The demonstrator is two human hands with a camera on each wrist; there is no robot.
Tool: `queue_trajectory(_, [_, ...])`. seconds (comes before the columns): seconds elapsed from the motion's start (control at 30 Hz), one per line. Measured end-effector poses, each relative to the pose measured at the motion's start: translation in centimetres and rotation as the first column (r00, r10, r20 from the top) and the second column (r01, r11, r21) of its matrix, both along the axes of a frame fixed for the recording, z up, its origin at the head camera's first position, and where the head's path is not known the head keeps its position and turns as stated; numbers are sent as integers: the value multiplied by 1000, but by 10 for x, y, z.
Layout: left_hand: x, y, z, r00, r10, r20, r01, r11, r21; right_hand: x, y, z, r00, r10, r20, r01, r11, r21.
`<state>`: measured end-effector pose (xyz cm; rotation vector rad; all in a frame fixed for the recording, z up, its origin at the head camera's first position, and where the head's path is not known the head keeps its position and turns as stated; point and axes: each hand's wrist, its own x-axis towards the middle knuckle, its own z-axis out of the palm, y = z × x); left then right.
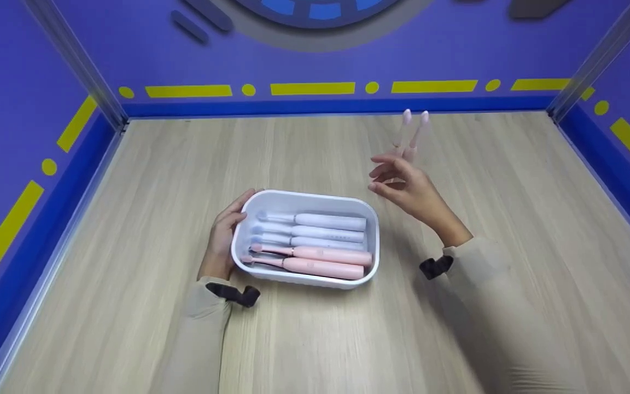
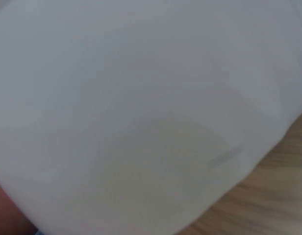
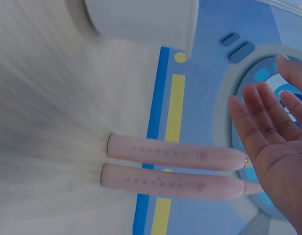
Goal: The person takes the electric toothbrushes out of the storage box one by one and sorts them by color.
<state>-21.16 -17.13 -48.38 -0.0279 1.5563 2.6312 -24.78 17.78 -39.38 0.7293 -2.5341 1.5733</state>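
A white tray [image 1: 371,219] sits mid-table and holds several electric toothbrushes side by side: three pale lilac ones [image 1: 328,221] and two pink ones [image 1: 323,267]. My left hand [image 1: 235,210] rests against the tray's left end, fingers lying along its wall. In the left wrist view the tray wall [image 2: 141,107] fills the frame. Just beyond the tray, my right hand [image 1: 383,175] hovers with fingers spread and holds nothing. It hangs over two more pink toothbrushes [image 1: 414,128] lying on the table. The right wrist view shows these two pink toothbrushes [image 3: 175,152] parallel, beside the bare palm of my right hand [image 3: 268,112].
The wooden tabletop [image 1: 512,180] is boxed in by purple walls [image 1: 315,60] with yellow markings at the back and both sides. The tray [image 3: 141,19] shows at the top of the right wrist view.
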Motion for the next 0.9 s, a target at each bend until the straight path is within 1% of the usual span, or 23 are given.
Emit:
queue_trajectory(0.1, [0,0,0,1000,5,6,-5,1000,-12,1,-6,4,999,41,34,-42,999,24])
queue_trajectory(0.2, [0,0,0,1000,9,4,-9,1000,-14,2,-11,7,994,99,49,-102,992,73])
queue_trajectory(0.33, [0,0,0,1000,13,-6,-13,1000,-16,3,-16,8,983,176,59,-182,975,129])
queue_trajectory(0.5, [0,1,0,1000,12,-9,-12,1000,-13,5,-23,10,966,249,69,-257,950,177])
queue_trajectory(0.57, [1,1,0,1000,15,-2,-15,1000,-11,5,-26,11,956,281,85,-293,934,203])
queue_trajectory(0.7, [0,1,0,1000,17,7,-17,1000,-7,5,-31,13,931,331,153,-361,898,253])
queue_trajectory(0.9, [-1,0,0,1000,14,8,-14,1000,-13,6,-39,16,896,382,225,-440,830,342])
